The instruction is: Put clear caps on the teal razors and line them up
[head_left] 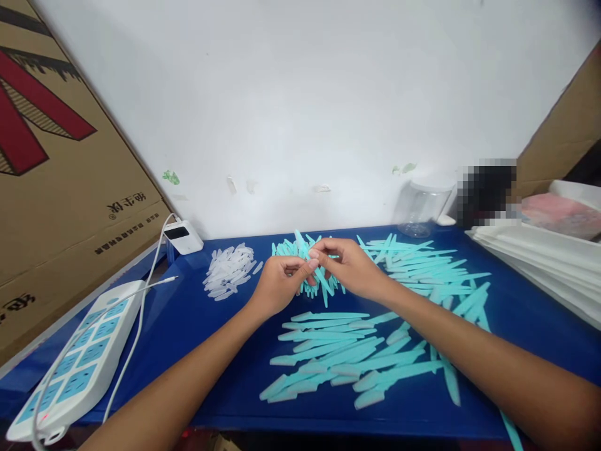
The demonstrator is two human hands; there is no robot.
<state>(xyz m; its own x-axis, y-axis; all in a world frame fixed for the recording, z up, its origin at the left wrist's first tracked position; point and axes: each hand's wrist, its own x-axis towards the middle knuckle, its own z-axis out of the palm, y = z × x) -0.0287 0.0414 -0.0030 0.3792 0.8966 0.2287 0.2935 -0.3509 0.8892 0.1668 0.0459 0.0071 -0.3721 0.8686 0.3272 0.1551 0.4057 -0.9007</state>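
My left hand (pixel 280 283) and my right hand (pixel 351 266) meet over the middle of the table, fingertips pinched together. Between them is a turquoise eyebrow razor (pixel 301 240), its upper end poking out above the fingers. Whether a cap sits in the fingers too is too small to tell. Under and behind the hands is a pile of turquoise razors (pixel 282 248), partly hidden. Left of it lies a heap of small clear plastic caps (pixel 230 270). Nearer to me are rows of razors (pixel 328 360) with pale covers over their blade ends. More razors (pixel 417 263) spread out beyond my right forearm.
A white power strip (pixel 89 351) with cables lies at the left, near a white device (pixel 183 237) with a dark screen. A large cardboard box (pixel 70 188) leans there. A clear jar (pixel 422 207) and stacked white trays (pixel 539 263) stand at the right.
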